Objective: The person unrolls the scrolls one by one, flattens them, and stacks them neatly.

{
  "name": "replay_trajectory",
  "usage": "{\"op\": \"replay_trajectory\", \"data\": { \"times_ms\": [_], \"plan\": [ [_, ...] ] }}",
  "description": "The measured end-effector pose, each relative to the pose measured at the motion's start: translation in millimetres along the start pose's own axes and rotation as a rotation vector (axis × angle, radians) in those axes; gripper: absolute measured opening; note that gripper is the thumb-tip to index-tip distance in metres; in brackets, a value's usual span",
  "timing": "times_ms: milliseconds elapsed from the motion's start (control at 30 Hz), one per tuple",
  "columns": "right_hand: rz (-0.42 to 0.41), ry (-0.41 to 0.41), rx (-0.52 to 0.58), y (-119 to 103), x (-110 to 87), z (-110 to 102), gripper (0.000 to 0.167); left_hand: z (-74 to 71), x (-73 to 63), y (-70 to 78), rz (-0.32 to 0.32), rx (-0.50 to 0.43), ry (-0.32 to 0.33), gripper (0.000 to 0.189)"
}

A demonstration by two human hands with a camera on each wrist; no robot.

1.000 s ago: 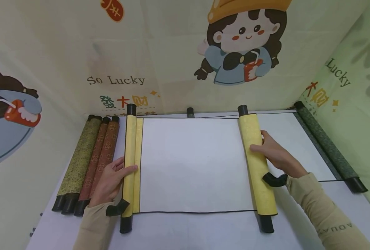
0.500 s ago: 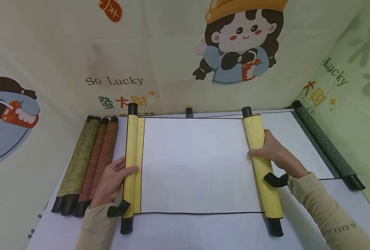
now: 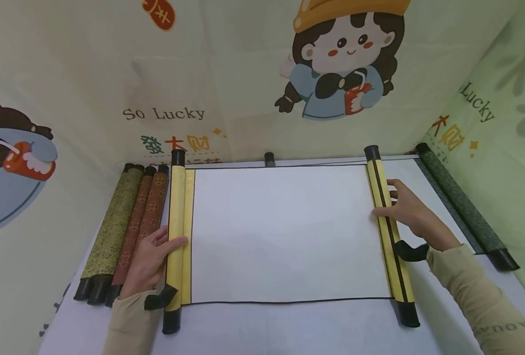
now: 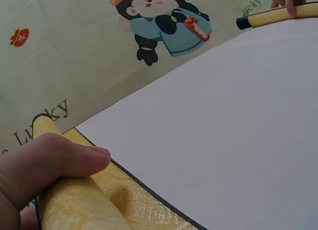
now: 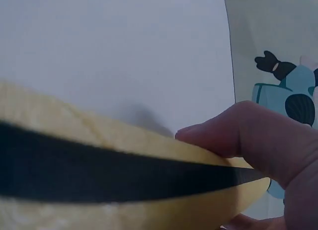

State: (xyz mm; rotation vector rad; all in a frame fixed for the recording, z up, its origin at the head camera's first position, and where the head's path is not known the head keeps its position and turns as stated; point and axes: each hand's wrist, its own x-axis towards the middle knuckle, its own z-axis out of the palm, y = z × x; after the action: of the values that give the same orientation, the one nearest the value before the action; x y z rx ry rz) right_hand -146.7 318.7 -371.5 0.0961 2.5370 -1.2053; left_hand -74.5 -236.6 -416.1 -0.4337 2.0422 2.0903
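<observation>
Watching someone with a yellow scroll [image 3: 189,197] stretched out between their 2 hands, over a white counter [image 3: 284,330]. The left hand [image 3: 151,259] has the left roll [image 3: 176,207] in its grip, thumb laid across the top and fingers round the outer side. The right hand [image 3: 410,214] pinches the right roll [image 3: 384,231], thumb at the inner edge, fingers on the outer side. That right roll has a black stripe [image 3: 400,271] running down its length, and both rolls end in black caps [image 3: 171,320]. Between the hands it's white sheet [image 3: 284,236], edged in thin black. Can't tell if the rolls actually touch the counter, tbh.

Just left of the left hand there are some reddish-brown rolls [image 3: 156,202], with a green patterned bundle [image 3: 111,222] further out. Off to the right of the right hand lies a dark grey roll [image 3: 464,202]. Past both hands hangs a printed cloth [image 3: 244,74] with a cartoon character [image 3: 339,96]. Beige sleeves [image 3: 471,291], black strap [image 3: 410,252] at each cuff.
</observation>
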Motion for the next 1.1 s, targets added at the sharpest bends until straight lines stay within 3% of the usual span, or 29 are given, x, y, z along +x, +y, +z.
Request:
{"op": "replay_trajectory", "data": {
  "times_ms": [500,800,1100],
  "plan": [
    [-0.006,-0.029,0.015,6.1,-9.2,-16.7,0.092,-7.2,5.7,-2.1,-0.010,0.015,-0.050,0.078],
    [-0.051,-0.025,0.013,10.5,-12.8,-24.7,0.091,-11.0,5.3,0.4,-0.037,0.011,-0.045,0.080],
    [-0.044,-0.026,0.008,16.9,-15.5,-33.2,0.094,-15.4,6.4,-0.4,-0.076,0.088,-0.008,0.081]
  ]
}}
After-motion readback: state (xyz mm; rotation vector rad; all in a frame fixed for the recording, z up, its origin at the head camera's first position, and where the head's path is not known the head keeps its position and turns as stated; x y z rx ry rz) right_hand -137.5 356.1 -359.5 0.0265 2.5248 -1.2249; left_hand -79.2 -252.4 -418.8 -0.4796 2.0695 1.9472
